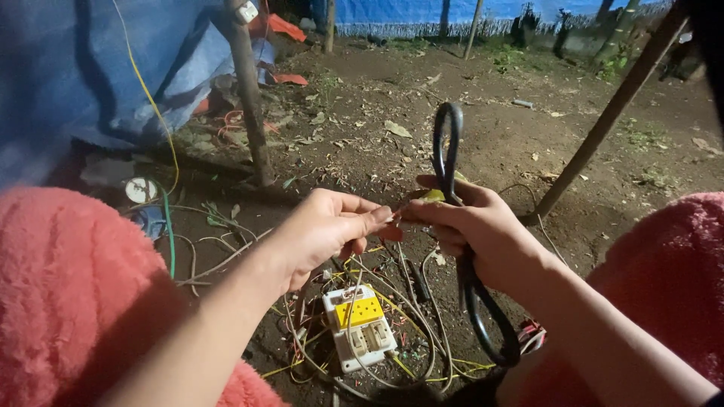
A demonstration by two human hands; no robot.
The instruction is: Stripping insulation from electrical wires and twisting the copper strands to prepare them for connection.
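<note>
Hands: right hand [483,230] grips black cable [451,151]; left hand [324,230] pinches thin wire [394,217] above yellow-labelled socket box [359,325].

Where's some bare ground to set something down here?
Open dirt lies beyond the hands, between the upright wooden post and the leaning pole, with scattered leaves. Below the hands it's crowded: the white switch box sits in tangled wires.
</note>
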